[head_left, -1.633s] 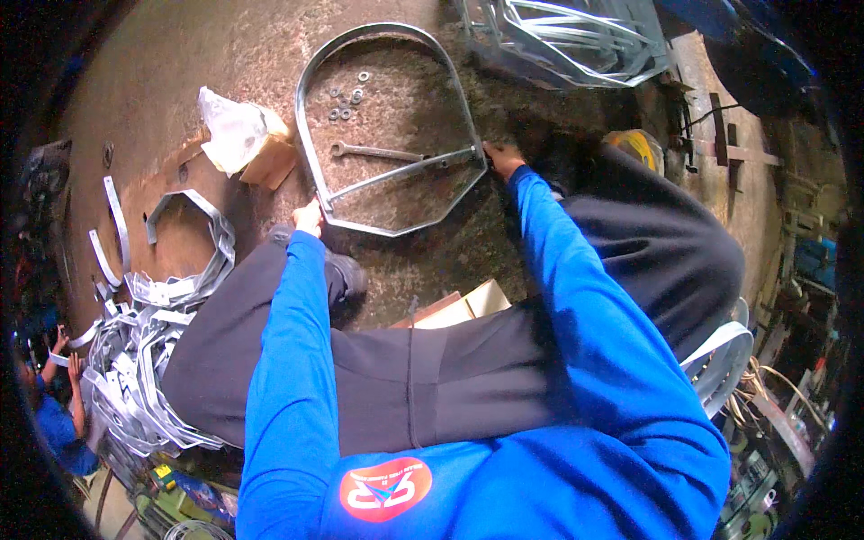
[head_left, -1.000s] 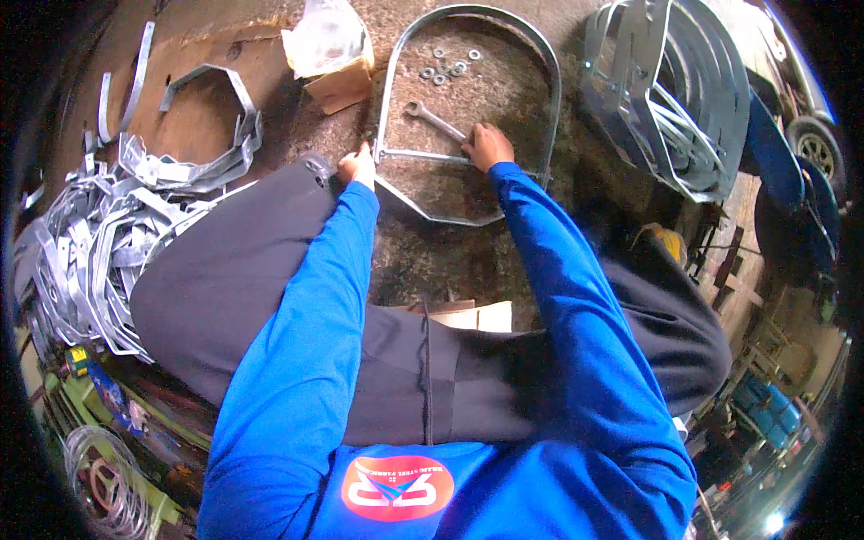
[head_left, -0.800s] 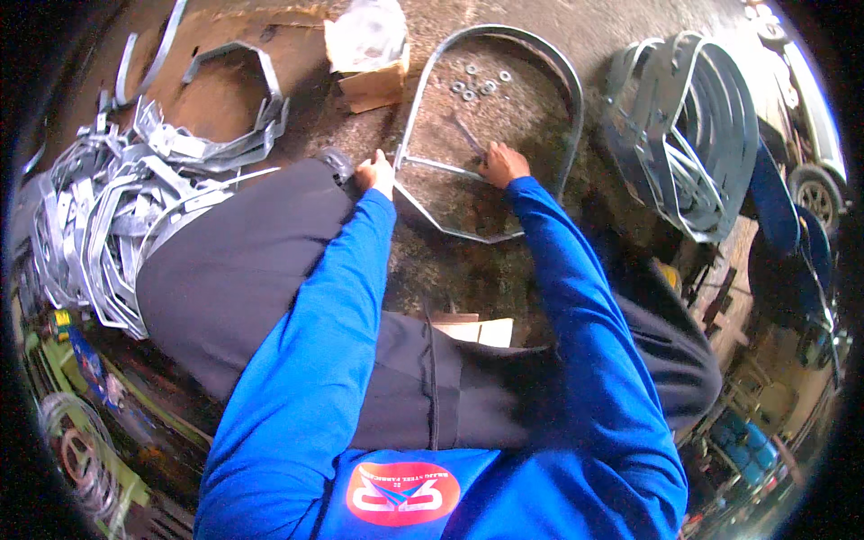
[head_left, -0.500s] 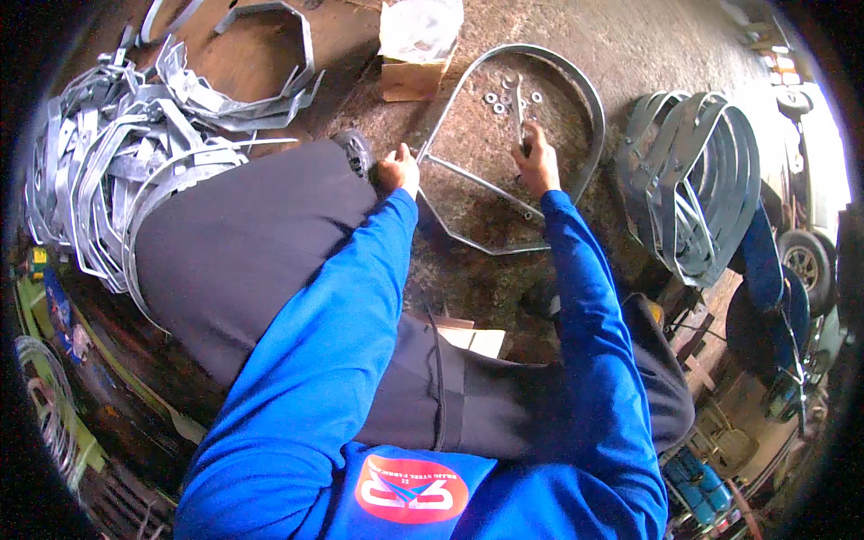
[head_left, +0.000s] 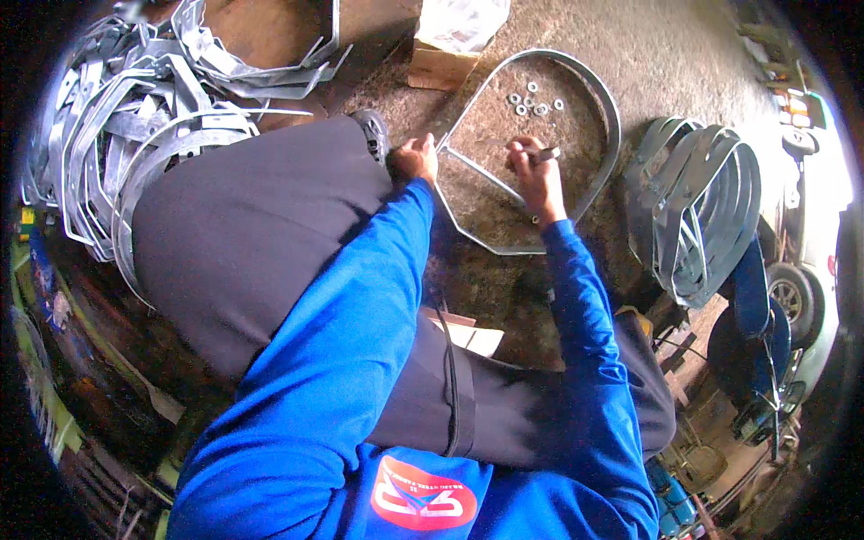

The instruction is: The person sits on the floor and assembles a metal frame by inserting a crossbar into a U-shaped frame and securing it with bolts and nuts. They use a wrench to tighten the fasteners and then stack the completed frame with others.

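The left hand (head_left: 416,159) pinches the side of a D-shaped metal frame (head_left: 615,135) lying on the floor (head_left: 670,54); inside its outline, the right hand (head_left: 538,183) grips a wrench (head_left: 546,155) near small metal rings (head_left: 542,110).

Smooth metal frame (head_left: 615,135), rough matt floor (head_left: 666,67)

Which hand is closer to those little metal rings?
Right. The right hand is just short of the rings, within the metal frame; the left hand is farther off, at the frame's left edge.
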{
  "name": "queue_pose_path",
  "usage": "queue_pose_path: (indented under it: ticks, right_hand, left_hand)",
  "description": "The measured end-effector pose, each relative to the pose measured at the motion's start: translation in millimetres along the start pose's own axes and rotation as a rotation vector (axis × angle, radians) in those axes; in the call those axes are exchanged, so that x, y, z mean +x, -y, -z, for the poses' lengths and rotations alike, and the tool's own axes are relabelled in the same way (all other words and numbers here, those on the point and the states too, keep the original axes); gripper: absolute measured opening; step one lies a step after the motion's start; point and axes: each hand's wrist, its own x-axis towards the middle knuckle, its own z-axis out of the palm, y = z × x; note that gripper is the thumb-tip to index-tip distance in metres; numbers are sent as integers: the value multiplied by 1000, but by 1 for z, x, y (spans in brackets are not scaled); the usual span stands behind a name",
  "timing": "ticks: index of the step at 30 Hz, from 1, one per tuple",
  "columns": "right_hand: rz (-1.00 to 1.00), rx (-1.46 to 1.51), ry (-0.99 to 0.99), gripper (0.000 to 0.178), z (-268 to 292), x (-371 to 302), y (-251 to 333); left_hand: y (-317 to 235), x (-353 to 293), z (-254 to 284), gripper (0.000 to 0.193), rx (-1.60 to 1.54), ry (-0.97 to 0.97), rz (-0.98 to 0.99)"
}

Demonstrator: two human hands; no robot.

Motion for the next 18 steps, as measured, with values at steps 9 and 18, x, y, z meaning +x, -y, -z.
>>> queue_pose_path:
  ticks: [9, 18]
  right_hand:
    - [19, -35, 155, 19, -55, -7, 0]
    - [369, -324, 311, 34, -82, -32, -18]
  left_hand:
    - [-18, -14, 21, 30, -237, 83, -108]
    - [-35, -17, 38, 32, -79, 165, -34]
